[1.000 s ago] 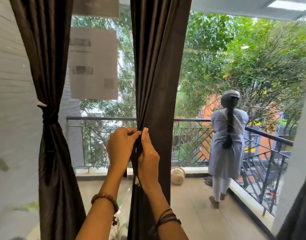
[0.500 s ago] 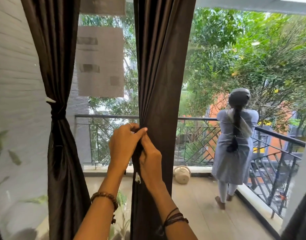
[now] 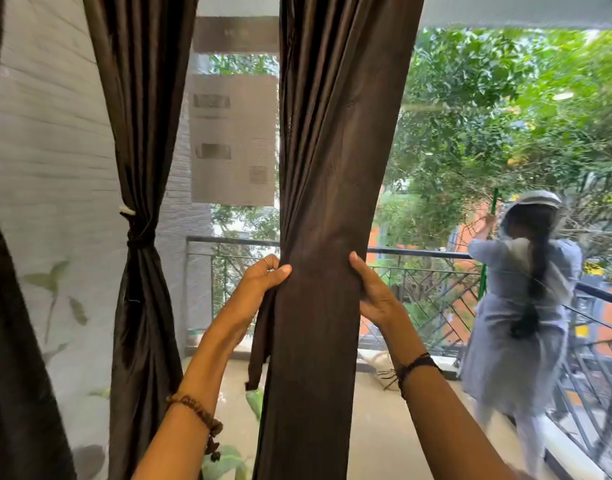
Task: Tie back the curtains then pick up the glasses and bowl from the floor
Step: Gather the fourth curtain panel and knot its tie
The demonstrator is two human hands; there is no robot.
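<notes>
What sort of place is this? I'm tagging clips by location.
Probably a home's room opening onto a balcony: floor-length dark curtains hang before large glass panes, with a metal balcony railing outside and garden trees beyond it.

I saw a pale tiled balcony floor [image 3: 373, 441] across the bottom of the frame, a person [image 3: 519, 327] standing on it at right by the railing, green leaves [image 3: 225, 462] low at bottom centre, the rest curtain-hidden.
</notes>
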